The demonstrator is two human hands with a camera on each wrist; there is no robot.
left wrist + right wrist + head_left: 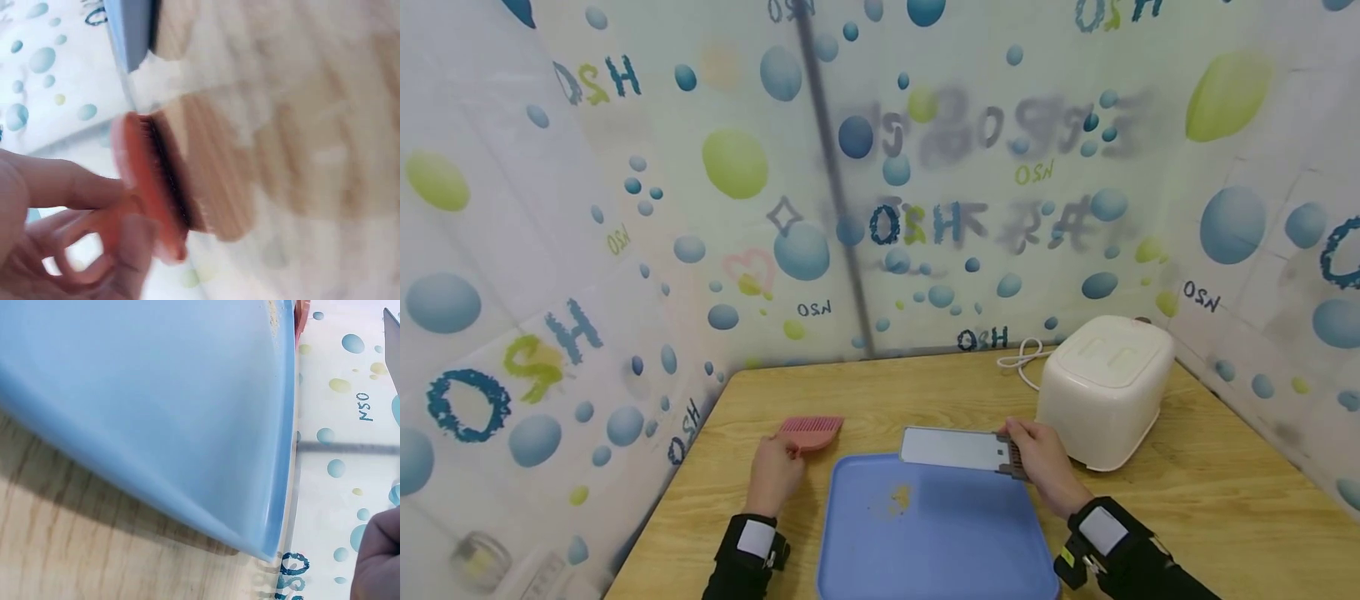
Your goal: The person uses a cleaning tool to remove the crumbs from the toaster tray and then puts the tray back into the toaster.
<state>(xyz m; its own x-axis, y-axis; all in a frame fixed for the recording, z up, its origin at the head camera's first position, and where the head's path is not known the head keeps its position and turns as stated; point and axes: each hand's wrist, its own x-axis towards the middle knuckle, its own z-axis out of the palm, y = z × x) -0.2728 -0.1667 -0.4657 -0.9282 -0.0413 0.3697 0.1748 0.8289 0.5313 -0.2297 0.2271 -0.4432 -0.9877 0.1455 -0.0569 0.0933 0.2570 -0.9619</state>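
- The flat grey crumb tray (953, 448) hangs level over the far edge of the blue tray (865, 550), at twelve o'clock from that tray's middle; I hold it by its dark ribbed handle end.
- A small scatter of yellowish crumbs (898, 498) lies on the blue tray, at about seven o'clock from the crumb tray. By my reading some emptying is done; the grey plate looks mostly bare, though I cannot tell whether fine bits cling to it.
- My right hand (1037, 458) is clamped on the handle end, fingers curled over the top edge. The right wrist view shows only a sliver of that hand (378, 559) beside the blue tray's rim (284, 456).
- My left hand (775, 471) rests on the wooden table (1225, 500) at nine o'clock from the blue tray, fingers pinched round the pink brush (811, 432). In the blurred left wrist view the brush (150, 181) shows dark bristles turned toward the tabletop.
- The brush is well apart from the crumb tray, so any brushing I judge as not under way at this moment.
- A white toaster (1105, 387) stands at two o'clock from the blue tray, just beyond my right hand, its white cord (1021, 360) trailing behind it.
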